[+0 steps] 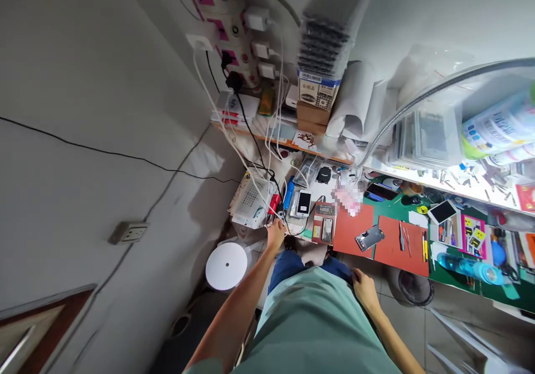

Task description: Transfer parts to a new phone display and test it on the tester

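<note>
My left hand (pixel 276 234) is at the front left edge of the worktable, its fingers closed beside a black cable (pixel 296 233) and a white cable. What it holds is too small to make out. Just beyond it lie a red object (pixel 273 203) and a blue cylinder-like object (pixel 288 193). A white phone (pixel 304 203) rests to its right. Hanging low by my right thigh, my right hand (pixel 365 289) has loosely bent fingers against the trousers, with nothing visible in them. A dark phone part (pixel 369 238) lies on the reddish-brown mat (pixel 349 230), forward of that hand.
A shelf (pixel 288 134) above the table carries boxes, paper rolls and a bottle. Cables drop from a power strip (pixel 228 28). Tweezers (pixel 407 239) and a blue bottle (pixel 470 268) lie to the right. A round white stool (pixel 226 266) stands left; a bin (pixel 416 288) stands right.
</note>
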A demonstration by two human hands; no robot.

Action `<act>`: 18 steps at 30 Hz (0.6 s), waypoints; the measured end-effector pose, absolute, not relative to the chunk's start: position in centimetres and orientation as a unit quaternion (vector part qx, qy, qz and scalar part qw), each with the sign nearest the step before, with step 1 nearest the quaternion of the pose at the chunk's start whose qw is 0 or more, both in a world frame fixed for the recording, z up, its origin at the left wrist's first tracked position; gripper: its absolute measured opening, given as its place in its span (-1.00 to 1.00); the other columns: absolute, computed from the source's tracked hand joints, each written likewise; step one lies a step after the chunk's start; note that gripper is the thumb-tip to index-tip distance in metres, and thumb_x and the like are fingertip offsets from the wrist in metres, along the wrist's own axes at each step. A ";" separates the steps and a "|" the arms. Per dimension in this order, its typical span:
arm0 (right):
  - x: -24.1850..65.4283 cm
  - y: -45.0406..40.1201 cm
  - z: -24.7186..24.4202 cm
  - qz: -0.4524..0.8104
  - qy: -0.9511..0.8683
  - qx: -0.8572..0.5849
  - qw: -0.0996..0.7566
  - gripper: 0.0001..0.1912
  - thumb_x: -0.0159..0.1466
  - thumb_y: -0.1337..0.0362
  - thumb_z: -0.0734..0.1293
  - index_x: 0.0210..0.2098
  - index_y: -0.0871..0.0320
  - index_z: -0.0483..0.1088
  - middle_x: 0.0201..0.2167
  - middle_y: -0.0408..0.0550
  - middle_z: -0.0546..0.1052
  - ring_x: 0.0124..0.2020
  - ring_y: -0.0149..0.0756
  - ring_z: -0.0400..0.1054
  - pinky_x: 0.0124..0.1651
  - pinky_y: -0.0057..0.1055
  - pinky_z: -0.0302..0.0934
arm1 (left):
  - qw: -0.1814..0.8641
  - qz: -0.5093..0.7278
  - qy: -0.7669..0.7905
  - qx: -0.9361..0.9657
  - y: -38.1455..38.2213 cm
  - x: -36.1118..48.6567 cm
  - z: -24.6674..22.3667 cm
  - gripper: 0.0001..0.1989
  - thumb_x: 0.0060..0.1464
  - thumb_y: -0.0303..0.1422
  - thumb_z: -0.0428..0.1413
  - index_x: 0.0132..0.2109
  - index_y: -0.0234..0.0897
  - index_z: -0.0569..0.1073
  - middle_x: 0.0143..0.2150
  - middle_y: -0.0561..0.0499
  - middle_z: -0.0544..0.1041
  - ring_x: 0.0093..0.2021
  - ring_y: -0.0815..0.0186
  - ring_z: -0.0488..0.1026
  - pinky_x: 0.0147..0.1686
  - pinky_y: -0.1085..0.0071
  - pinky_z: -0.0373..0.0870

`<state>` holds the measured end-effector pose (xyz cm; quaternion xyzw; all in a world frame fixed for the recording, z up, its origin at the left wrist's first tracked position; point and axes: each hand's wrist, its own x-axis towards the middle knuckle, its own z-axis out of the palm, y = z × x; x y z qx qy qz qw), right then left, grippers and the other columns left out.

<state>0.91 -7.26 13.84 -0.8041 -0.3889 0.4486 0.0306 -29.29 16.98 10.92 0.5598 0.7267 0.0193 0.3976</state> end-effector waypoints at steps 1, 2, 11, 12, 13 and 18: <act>1.4 -7.6 13.7 0.443 -0.380 -0.812 0.032 -0.70 0.47 0.13 0.44 0.13 0.08 0.51 0.11 0.02 0.58 0.04 -0.16 0.55 0.06 -0.18 0.52 | 0.391 0.009 0.730 0.561 17.2 -29.3 10.9 -0.60 0.38 -0.19 0.24 0.24 -0.26 0.50 0.21 -0.16 0.55 0.09 0.09 0.59 0.06 0.03 0.61; 2.0 -7.9 13.5 0.439 -0.372 -0.817 0.034 -0.70 0.47 0.13 0.44 0.13 0.08 0.51 0.12 0.02 0.58 0.04 -0.16 0.55 0.06 -0.18 0.52 | 0.384 -0.002 0.732 0.562 17.3 -29.3 10.8 -0.60 0.38 -0.19 0.24 0.25 -0.26 0.50 0.22 -0.17 0.55 0.10 0.08 0.58 0.07 0.02 0.61; 5.0 -9.6 12.4 0.438 -0.337 -0.833 0.027 -0.71 0.48 0.11 0.43 0.12 0.09 0.52 0.12 0.02 0.58 0.05 -0.15 0.55 0.07 -0.17 0.51 | 0.354 -0.058 0.752 0.553 16.5 -29.8 11.3 -0.61 0.38 -0.19 0.24 0.24 -0.24 0.50 0.23 -0.17 0.55 0.13 0.07 0.57 0.09 0.01 0.60; 5.3 -9.7 12.5 0.435 -0.335 -0.835 0.024 -0.70 0.49 0.10 0.42 0.12 0.10 0.52 0.10 0.02 0.58 0.04 -0.15 0.55 0.06 -0.17 0.52 | 0.357 -0.056 0.754 0.548 16.4 -29.8 11.3 -0.60 0.38 -0.19 0.24 0.24 -0.25 0.50 0.23 -0.17 0.55 0.12 0.07 0.57 0.09 0.00 0.60; 5.6 -9.9 12.6 0.432 -0.333 -0.838 0.020 -0.70 0.49 0.10 0.42 0.12 0.12 0.51 0.09 0.03 0.59 0.02 -0.16 0.56 0.05 -0.17 0.52 | 0.362 -0.051 0.757 0.542 16.2 -29.8 11.4 -0.60 0.38 -0.19 0.24 0.25 -0.25 0.50 0.23 -0.17 0.55 0.12 0.07 0.57 0.09 0.00 0.60; 6.4 -8.2 14.2 0.406 -0.373 -0.834 0.029 -0.67 0.50 0.10 0.41 0.14 0.15 0.49 0.07 0.03 0.59 -0.02 -0.18 0.56 0.03 -0.16 0.53 | 0.398 0.016 0.773 0.494 14.9 -29.6 11.7 -0.59 0.38 -0.19 0.24 0.25 -0.25 0.49 0.24 -0.17 0.54 0.13 0.06 0.57 0.09 -0.01 0.59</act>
